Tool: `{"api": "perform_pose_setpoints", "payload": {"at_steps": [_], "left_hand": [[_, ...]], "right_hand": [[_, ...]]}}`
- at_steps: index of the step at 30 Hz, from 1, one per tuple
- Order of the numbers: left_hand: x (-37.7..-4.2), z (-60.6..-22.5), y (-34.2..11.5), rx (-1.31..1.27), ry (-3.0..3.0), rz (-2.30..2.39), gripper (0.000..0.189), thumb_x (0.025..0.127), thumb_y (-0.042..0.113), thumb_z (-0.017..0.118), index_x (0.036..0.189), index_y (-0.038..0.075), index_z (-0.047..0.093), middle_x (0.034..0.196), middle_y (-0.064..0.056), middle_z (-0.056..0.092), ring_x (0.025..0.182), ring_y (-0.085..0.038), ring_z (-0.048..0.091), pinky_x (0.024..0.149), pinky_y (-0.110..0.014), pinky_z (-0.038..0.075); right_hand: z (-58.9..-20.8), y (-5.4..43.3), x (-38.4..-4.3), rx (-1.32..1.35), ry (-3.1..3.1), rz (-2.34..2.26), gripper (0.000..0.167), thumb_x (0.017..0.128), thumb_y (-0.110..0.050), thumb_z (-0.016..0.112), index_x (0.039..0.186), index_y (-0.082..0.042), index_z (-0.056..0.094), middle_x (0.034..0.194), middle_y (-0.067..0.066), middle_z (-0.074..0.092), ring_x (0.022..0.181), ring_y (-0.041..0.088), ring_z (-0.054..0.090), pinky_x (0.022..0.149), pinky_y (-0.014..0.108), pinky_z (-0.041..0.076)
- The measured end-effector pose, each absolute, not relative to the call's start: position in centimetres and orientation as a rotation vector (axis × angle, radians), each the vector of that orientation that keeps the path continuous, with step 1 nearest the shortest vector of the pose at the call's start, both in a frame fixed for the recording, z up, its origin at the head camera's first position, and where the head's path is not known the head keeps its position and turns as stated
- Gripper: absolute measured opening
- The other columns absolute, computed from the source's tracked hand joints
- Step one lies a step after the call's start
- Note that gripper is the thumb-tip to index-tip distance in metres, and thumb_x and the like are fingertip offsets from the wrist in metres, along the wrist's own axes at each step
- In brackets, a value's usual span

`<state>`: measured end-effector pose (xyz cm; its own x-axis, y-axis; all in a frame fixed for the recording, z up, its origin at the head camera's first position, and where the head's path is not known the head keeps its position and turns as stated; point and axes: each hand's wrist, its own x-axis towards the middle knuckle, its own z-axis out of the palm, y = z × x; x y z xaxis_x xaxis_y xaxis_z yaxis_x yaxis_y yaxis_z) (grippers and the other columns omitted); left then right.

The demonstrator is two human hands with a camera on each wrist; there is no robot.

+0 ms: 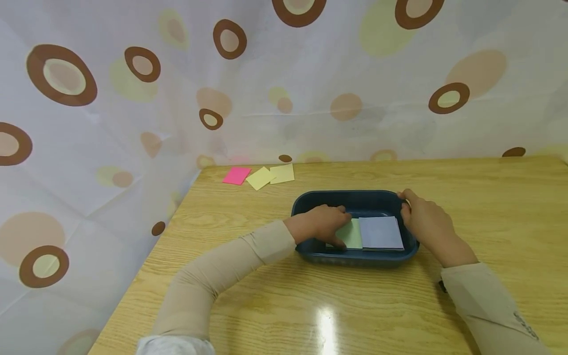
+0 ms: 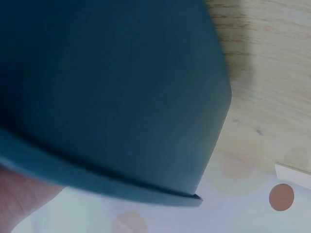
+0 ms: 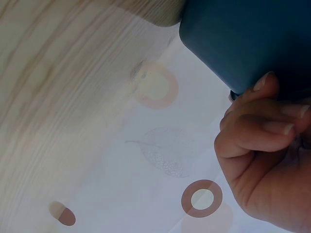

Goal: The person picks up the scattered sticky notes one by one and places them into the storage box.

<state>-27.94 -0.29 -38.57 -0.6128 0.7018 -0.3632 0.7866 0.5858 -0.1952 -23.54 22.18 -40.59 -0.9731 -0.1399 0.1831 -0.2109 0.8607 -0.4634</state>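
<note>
A dark blue plastic basin (image 1: 364, 201) stands on the table in the head view. Inside it, a green sticky-note pad (image 1: 353, 236) lies beside a pale blue sticky-note pad (image 1: 380, 233). My left hand (image 1: 323, 223) reaches over the basin's left side and holds the green pad, thumb near its front edge and fingers toward its back edge. The right hand (image 1: 428, 224) grips the basin's rim at the back right corner; its curled fingers (image 3: 257, 133) show at the rim in the right wrist view. In the left wrist view the basin's outer wall (image 2: 126, 97) hides most of the left hand.
Behind the basin to the left, a pink sticky note (image 1: 236, 175) and two yellow sticky notes (image 1: 261, 178) lie on the wooden table (image 1: 248, 315). A patterned curtain (image 1: 284, 74) hangs along the table's back and left sides.
</note>
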Motion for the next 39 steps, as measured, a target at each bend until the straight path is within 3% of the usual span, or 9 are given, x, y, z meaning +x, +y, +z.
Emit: {"api": "perform_pose_setpoints", "payload": {"at_steps": [7, 13, 18, 24, 31, 39], "left_hand": [[-28.1, -37.8, -1.1, 1.315, 2.621, -0.432, 0.058, 0.090, 0.052, 0.061, 0.129, 0.010, 0.058, 0.115, -0.002, 0.060, 0.095, -0.011, 0.057, 0.079, -0.025, 0.047], [-29.3, -35.9, -2.9, 1.444, 2.510, 0.036, 0.043, 0.096, 0.029, 0.061, 0.130, 0.003, 0.058, 0.126, -0.008, 0.059, 0.111, -0.018, 0.058, 0.093, -0.024, 0.043], [-31.9, -34.4, -6.0, 1.415, 2.531, 0.540, 0.029, 0.095, 0.014, 0.061, 0.122, 0.000, 0.062, 0.117, -0.011, 0.063, 0.104, -0.018, 0.061, 0.091, -0.025, 0.045], [-36.0, -34.2, -10.6, 1.047, 2.855, 0.967, 0.026, 0.095, 0.012, 0.060, 0.119, 0.002, 0.062, 0.110, -0.010, 0.065, 0.101, -0.020, 0.060, 0.093, -0.031, 0.045], [-39.8, -37.0, -15.8, 0.478, 2.954, 1.020, 0.046, 0.094, 0.016, 0.061, 0.134, -0.003, 0.048, 0.132, -0.020, 0.050, 0.122, -0.032, 0.047, 0.102, -0.040, 0.039], [-41.1, -39.7, -19.7, 0.242, 2.903, 0.789, 0.067, 0.094, 0.021, 0.063, 0.146, -0.005, 0.030, 0.149, -0.022, 0.034, 0.137, -0.035, 0.031, 0.110, -0.043, 0.028]], "right_hand": [[-40.8, 22.3, -23.8, 0.295, -2.878, 0.738, 0.034, 0.097, -0.006, 0.041, 0.130, 0.004, 0.045, 0.051, 0.003, 0.038, 0.042, 0.015, 0.035, 0.041, 0.028, 0.029], [-40.7, 22.3, -23.9, 0.303, -2.884, 0.737, 0.035, 0.097, -0.006, 0.041, 0.130, 0.004, 0.044, 0.052, 0.003, 0.038, 0.042, 0.015, 0.035, 0.041, 0.028, 0.029], [-40.5, 22.4, -23.9, 0.313, -2.878, 0.738, 0.035, 0.097, -0.005, 0.041, 0.130, 0.005, 0.044, 0.052, 0.003, 0.038, 0.042, 0.015, 0.035, 0.041, 0.027, 0.029], [-40.6, 22.7, -23.9, 0.305, -2.886, 0.735, 0.036, 0.096, -0.006, 0.040, 0.131, 0.005, 0.043, 0.051, 0.003, 0.037, 0.042, 0.015, 0.034, 0.041, 0.028, 0.029], [-40.7, 22.7, -23.7, 0.305, -2.884, 0.735, 0.035, 0.097, -0.007, 0.040, 0.130, 0.005, 0.043, 0.050, 0.002, 0.035, 0.041, 0.015, 0.034, 0.041, 0.027, 0.028], [-41.0, 22.3, -23.8, 0.299, -2.876, 0.747, 0.036, 0.096, -0.007, 0.040, 0.129, 0.005, 0.044, 0.050, 0.002, 0.035, 0.041, 0.015, 0.033, 0.040, 0.027, 0.027]]}}
